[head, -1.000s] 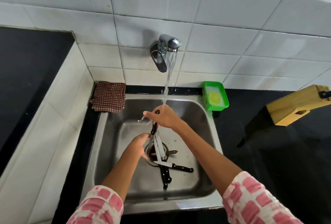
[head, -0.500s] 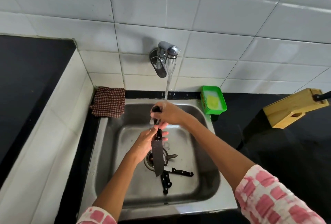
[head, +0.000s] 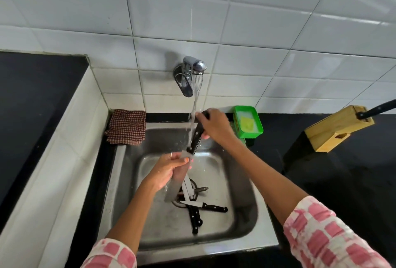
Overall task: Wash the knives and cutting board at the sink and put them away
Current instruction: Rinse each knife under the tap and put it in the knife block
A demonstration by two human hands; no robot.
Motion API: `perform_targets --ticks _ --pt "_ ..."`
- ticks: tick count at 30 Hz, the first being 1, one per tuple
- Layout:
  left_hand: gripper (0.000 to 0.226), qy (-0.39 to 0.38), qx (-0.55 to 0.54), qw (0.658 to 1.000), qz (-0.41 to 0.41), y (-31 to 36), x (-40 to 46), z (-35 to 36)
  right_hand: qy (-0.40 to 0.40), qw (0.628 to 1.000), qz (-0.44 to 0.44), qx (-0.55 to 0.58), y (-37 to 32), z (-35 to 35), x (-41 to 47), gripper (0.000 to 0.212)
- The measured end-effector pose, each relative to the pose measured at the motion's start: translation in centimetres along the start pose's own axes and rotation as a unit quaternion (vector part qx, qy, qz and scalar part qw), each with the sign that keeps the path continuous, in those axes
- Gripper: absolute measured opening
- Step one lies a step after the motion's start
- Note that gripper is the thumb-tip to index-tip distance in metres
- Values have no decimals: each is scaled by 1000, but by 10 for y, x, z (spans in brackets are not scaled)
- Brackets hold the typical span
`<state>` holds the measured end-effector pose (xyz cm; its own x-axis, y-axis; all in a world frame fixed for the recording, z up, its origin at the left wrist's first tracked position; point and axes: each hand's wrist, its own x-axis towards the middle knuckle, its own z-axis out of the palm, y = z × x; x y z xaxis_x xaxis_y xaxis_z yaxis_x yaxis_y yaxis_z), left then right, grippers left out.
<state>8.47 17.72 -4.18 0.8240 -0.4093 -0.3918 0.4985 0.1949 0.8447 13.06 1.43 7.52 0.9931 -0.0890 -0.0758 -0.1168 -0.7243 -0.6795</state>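
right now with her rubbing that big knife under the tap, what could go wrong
1. The left hand grips the bare wet blade of the large knife under the running tap; a slip in that grip could cut the fingers.
2. The right hand holds only the end of the wet black handle, so it may twist loose.
3. If dropped, it would likely land on the other knives crossed over the sink drain.

One head-worn wide-angle view looks steeply down and forward, close over the sink (head: pixel 246 182) at frame centre, tiled wall (head: pixel 257 32) filling the top.
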Motion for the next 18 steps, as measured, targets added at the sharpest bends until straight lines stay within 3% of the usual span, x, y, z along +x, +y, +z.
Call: perform_targets --ticks 4,9,13,16,18 --pt "6 32 15 998 -52 -7 -1 -4 50 989 72 116 15 -40 0 32" --pt "10 54 48 995 -74 -10 6 -9 123 979 79 140 31 -69 -24 31" --pt "3 127 51 987 -85 -25 12 7 58 975 67 205 52 -82 -52 20" --pt "10 103 -19 989 -104 -33 30 44 58 962 69 259 81 -105 -75 14" --pt "20 94 15 987 -128 -39 45 79 95 953 83 277 106 -133 -93 14"
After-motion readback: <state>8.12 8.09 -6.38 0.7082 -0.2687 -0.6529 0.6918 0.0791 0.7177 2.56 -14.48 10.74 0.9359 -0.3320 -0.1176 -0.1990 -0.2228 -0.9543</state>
